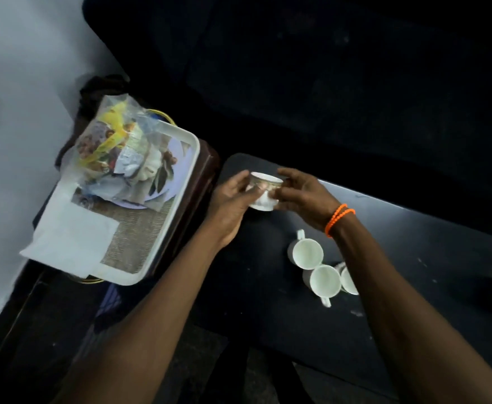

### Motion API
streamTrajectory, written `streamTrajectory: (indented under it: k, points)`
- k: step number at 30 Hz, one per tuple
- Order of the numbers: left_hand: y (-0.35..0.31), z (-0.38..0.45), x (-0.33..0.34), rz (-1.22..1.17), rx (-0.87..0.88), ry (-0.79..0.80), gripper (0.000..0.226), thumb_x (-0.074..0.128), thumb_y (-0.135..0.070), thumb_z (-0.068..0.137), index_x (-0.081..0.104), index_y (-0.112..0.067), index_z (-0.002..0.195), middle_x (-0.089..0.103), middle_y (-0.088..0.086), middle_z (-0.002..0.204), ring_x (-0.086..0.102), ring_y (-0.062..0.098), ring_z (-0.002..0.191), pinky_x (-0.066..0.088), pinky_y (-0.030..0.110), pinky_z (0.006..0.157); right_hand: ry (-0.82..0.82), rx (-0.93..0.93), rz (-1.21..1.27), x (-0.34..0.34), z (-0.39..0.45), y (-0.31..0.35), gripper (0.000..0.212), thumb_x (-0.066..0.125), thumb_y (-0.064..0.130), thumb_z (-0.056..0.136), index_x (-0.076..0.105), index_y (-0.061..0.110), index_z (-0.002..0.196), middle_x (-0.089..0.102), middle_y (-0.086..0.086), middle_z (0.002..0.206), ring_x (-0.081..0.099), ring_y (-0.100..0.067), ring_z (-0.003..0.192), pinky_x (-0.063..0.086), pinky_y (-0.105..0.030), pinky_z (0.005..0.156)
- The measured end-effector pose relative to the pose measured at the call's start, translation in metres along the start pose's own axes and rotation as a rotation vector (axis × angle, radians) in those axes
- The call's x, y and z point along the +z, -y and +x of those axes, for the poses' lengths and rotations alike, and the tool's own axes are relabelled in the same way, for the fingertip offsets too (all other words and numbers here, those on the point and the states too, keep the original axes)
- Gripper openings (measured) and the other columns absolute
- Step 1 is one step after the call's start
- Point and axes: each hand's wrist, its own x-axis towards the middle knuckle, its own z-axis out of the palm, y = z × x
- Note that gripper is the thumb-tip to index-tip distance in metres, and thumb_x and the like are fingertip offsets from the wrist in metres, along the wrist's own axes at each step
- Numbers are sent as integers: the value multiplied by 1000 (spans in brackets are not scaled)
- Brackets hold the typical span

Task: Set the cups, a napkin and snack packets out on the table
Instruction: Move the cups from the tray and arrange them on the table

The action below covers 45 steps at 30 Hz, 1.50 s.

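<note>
One white tray [167, 228] sits at the left on a dark wooden stand [201, 176], beside the black table [413, 258]. On the tray's near left corner lies a folded white napkin [69, 237], overhanging the rim. At the tray's far end, a clear plastic bag of snack packets [113, 144] rests on a printed plate [167, 176]; the packet details are blurred.

Right of the tray, the left hand [233, 199] grips a patterned white cup [263, 192] from its left side, fingers curled around the wall. The right hand [303, 193] closes on the same cup from the right, fingertips touching the wall. The cup is held tilted, just above the table's far left corner; contact with the table cannot be determined. An orange bead bracelet [339, 218] circles the right wrist.

Three more white cups [325, 279] stand upright on the table, near the right forearm, clustered and touching. The rightmost is partly hidden by the forearm.
</note>
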Motion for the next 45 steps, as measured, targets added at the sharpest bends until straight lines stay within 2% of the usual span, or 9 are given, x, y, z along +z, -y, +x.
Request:
streamTrajectory:
  k: [7,16,22,25,29,32,38,41,45]
  points:
    - [37,12,82,514,-69,422,61,72,9,88,58,-10,145,70,11,136,65,19,127,51,38,114,-267,-113,-431,-98,-47,-31,52,80,-11,72,62,3,118,69,-17,114,69,-35,103,60,-49,91]
    - [66,20,112,1075,-29,511,56,74,6,80,71,-22,129,78,1,119,73,20,113,57,48,103,-532,-140,-575,-101,-66,-104,70,93,8,55,55,10,113,59,-11,116,62,-31,100,58,-49,85]
    - [72,19,109,1179,-32,479,61,57,11,86,69,-21,136,75,4,129,69,23,121,55,49,105,-490,-157,-646,-95,-63,-118,67,94,11,61,56,8,116,55,-9,118,50,-18,94,43,-18,73]
    - [74,18,108,1203,-28,461,59,56,10,88,69,-21,136,75,5,130,68,24,122,55,48,106,-487,-141,-670,-96,-63,-118,67,93,10,64,55,9,119,54,-7,117,50,-19,94,48,-28,79]
    - [78,8,106,1187,66,326,53,55,9,89,68,-13,136,69,9,138,63,28,129,47,35,113,-472,-103,-658,-101,-68,-113,71,88,6,68,55,11,131,60,-11,123,59,-24,103,52,-34,88]
    - [85,-18,101,1011,204,-16,48,60,4,90,66,-9,136,64,9,140,61,22,128,39,15,103,-673,-146,-581,-97,-87,-110,58,72,-5,75,60,9,129,62,-12,124,62,-23,106,54,-36,93]
    - [127,-89,93,666,116,-476,20,69,-8,92,66,-9,112,60,4,113,63,21,96,51,29,92,-845,-118,-554,-57,-133,-131,27,66,1,80,74,9,104,71,-11,104,69,-32,88,54,-34,79]
    - [151,-113,93,529,-169,-467,13,66,-22,99,60,-11,101,69,17,106,66,33,95,53,53,95,-785,-14,-633,-38,-144,-148,27,65,14,90,73,12,116,68,-10,122,69,-33,101,52,-33,81]
    - [163,-127,95,299,-368,-326,23,56,-37,105,63,-16,109,73,16,117,71,30,109,57,52,103,-732,-25,-637,-22,-152,-167,34,57,27,101,67,16,132,61,-7,129,65,-28,105,49,-30,83]
